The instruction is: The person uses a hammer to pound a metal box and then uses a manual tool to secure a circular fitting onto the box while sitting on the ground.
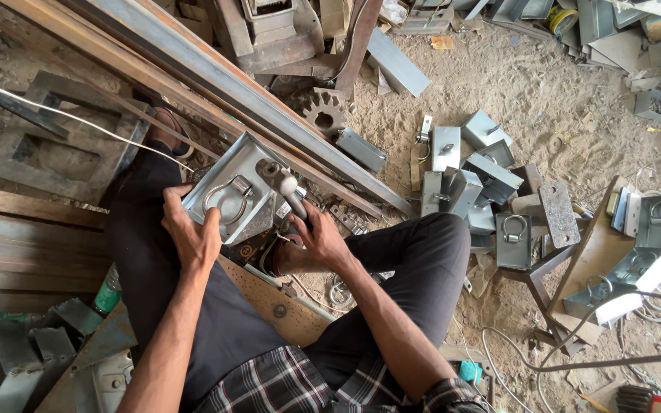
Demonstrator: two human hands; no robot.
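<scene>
The person sat low over the sandy floor (pixel 529 84), knees spread, in dark trousers and a plaid shirt. The left hand (pixel 193 233) was closed on the near edge of a grey metal bracket (pixel 227 172), thumb and fingers pinching it, holding it tilted against the left thigh. A steel ring (pixel 227 200) hung on the bracket's face, just above that hand. The right hand (pixel 311 243) was wrapped around the dark handle of a hand tool (pixel 288 191), whose pale metal head rested on the right part of the bracket, touching it beside the ring. Whether the head was pressing or merely lying there I could not tell.

Long steel bars (pixel 216 76) ran slantwise just behind the bracket, from the upper left down toward the middle of the floor. A toothed gear (pixel 323 111) lay beyond them in the dust. To the person's right, a cluster of similar grey brackets (pixel 491 180) lay scattered, one with its own ring (pixel 512 228) showing. Farther right, more ringed pieces (pixel 656 222) rested on a rusty stand. A green-capped bottle (pixel 106 294) stood by the left hip, near wooden planks (pixel 24 245).
</scene>
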